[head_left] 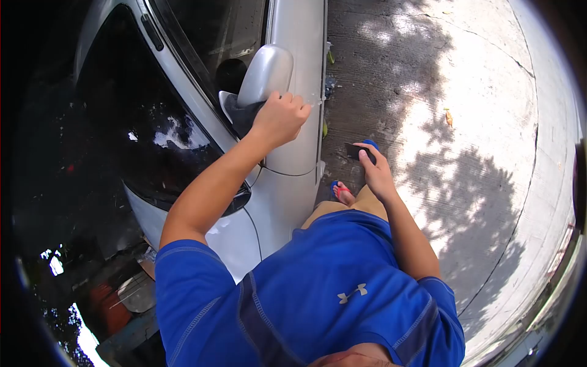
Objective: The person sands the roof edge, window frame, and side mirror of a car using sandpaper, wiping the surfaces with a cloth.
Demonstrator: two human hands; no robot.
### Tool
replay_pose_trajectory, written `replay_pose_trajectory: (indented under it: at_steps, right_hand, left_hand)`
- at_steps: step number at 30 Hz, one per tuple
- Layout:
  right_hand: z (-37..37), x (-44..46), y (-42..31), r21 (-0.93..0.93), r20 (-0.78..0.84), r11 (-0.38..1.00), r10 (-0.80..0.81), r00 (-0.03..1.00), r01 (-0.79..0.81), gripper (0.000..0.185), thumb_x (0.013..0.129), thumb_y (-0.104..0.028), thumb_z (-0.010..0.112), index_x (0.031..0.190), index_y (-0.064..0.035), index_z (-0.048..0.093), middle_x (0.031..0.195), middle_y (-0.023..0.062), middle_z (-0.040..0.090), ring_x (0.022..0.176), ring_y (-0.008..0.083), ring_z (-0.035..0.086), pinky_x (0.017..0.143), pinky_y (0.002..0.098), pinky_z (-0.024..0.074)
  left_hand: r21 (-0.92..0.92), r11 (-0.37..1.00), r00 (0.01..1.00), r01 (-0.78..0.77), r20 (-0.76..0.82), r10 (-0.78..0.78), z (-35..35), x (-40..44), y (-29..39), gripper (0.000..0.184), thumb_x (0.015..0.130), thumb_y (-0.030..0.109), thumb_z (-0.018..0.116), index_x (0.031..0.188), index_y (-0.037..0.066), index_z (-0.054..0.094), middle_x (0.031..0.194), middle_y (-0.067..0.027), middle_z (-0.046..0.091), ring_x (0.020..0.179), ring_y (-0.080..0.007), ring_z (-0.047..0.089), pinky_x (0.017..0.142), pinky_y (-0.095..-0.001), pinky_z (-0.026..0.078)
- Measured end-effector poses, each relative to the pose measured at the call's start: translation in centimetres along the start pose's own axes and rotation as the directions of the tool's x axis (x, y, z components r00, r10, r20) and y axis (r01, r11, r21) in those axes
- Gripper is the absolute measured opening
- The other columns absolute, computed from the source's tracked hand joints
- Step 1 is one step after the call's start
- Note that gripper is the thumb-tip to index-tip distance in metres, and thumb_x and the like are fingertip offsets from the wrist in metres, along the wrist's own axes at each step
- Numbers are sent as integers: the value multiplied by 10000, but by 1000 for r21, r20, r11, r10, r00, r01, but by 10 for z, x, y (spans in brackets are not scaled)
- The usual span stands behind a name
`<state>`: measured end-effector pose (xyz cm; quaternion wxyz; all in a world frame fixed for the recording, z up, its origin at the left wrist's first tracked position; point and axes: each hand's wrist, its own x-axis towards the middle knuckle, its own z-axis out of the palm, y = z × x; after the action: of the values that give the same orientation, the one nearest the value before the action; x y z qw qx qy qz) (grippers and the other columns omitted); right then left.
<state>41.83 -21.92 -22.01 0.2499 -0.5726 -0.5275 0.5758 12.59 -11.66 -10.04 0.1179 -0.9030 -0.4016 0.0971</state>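
My left hand (282, 119) is closed, its fingers curled beside the silver side mirror (267, 70) of a car. Dark grey material (243, 117) lies between this hand and the mirror's base. Whether it is a cloth or part of the mirror mount, I cannot tell, and what the fingers hold is hidden. Lower and to the right, my right hand (378, 174) grips a thin, flat black object (353, 151), thumb on top, away from the car.
The silver car's door (298, 73) and dark windshield (147, 116) fill the left side. Concrete pavement (477, 92) with tree shadows and a few fallen leaves stretches to the right. My foot in a flip-flop (343, 191) stands close beside the car.
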Motion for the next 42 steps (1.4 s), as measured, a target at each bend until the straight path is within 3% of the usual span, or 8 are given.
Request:
replay_pose_trajectory:
  at_steps: [10, 15, 18, 19, 21, 27, 38, 42]
  right_hand:
    - [104, 52, 33, 860, 433, 203, 195, 880, -468, 451, 1165, -371, 361, 1417, -86, 604, 1349, 120, 697, 1230, 278, 698, 1091, 488, 555]
    - [93, 33, 48, 768, 560, 220, 225, 798, -601, 507, 1138, -473, 340, 1314, -148, 686, 1073, 50, 757, 849, 203, 687, 640, 394, 489]
    - [92, 33, 64, 738, 606, 217, 207, 769, -639, 499, 1134, -467, 348, 1299, -152, 698, 1064, 43, 763, 806, 192, 686, 594, 372, 471]
    - [88, 34, 74, 720, 628, 229, 184, 756, -655, 492, 1133, -459, 353, 1298, -152, 700, 1072, 44, 766, 805, 191, 693, 590, 371, 478]
    - [70, 39, 89, 691, 623, 287, 227, 748, -663, 479, 1134, -440, 360, 1307, -149, 698, 1089, 42, 772, 819, 191, 713, 600, 363, 498]
    - [-14, 63, 130, 768, 480, 249, 387, 787, -591, 437, 1135, -350, 408, 1381, -101, 669, 1260, 105, 754, 1133, 235, 720, 967, 418, 581]
    - [-125, 69, 176, 893, 177, 298, 455, 873, -337, 465, 1140, -372, 399, 1390, -72, 652, 1312, 123, 749, 1150, 236, 741, 1005, 404, 598]
    - [-125, 60, 168, 865, 192, 349, 434, 880, -361, 516, 1147, -409, 379, 1426, -43, 610, 1389, 136, 712, 1238, 277, 706, 1092, 443, 546]
  left_hand:
    - [-309, 945, 974, 109, -157, -164, 18, -29, 49, 572, 956, 467, 723, 1417, 136, 657, 1583, -127, 521, 1500, -321, 460, 1258, -546, 321]
    - [252, 963, 995, 98, -6, -100, 1, 21, -76, 701, 988, 456, 666, 1594, 137, 518, 1724, -77, 382, 1611, -315, 304, 1313, -534, 243]
    - [418, 908, 970, 32, -232, 73, -6, 72, -89, 397, 965, 425, 757, 1081, 47, 777, 986, -165, 770, 1112, -286, 709, 1077, -395, 507]
    - [425, 902, 995, 75, -89, -40, -1, 68, -79, 458, 981, 430, 713, 1263, 71, 674, 1233, -136, 639, 1279, -290, 572, 1160, -434, 411]
    - [474, 869, 950, 138, 184, -251, 5, 55, -53, 709, 1014, 441, 624, 1628, 121, 469, 1727, -79, 376, 1614, -298, 299, 1327, -511, 218]
    - [549, 791, 909, -269, 417, 19, 13, -84, 8, 709, 1052, 367, 525, 1671, 53, 382, 1788, -62, 272, 1664, -255, 206, 1362, -498, 96]
    - [282, 956, 951, -76, 310, -16, -22, 63, -63, 593, 1020, 422, 631, 1560, 183, 570, 1659, -71, 488, 1564, -275, 409, 1304, -507, 265]
    - [131, 848, 629, 514, 615, -476, -31, 136, -82, 545, 1030, 401, 629, 1498, 123, 614, 1516, -108, 605, 1442, -328, 538, 1204, -484, 421]
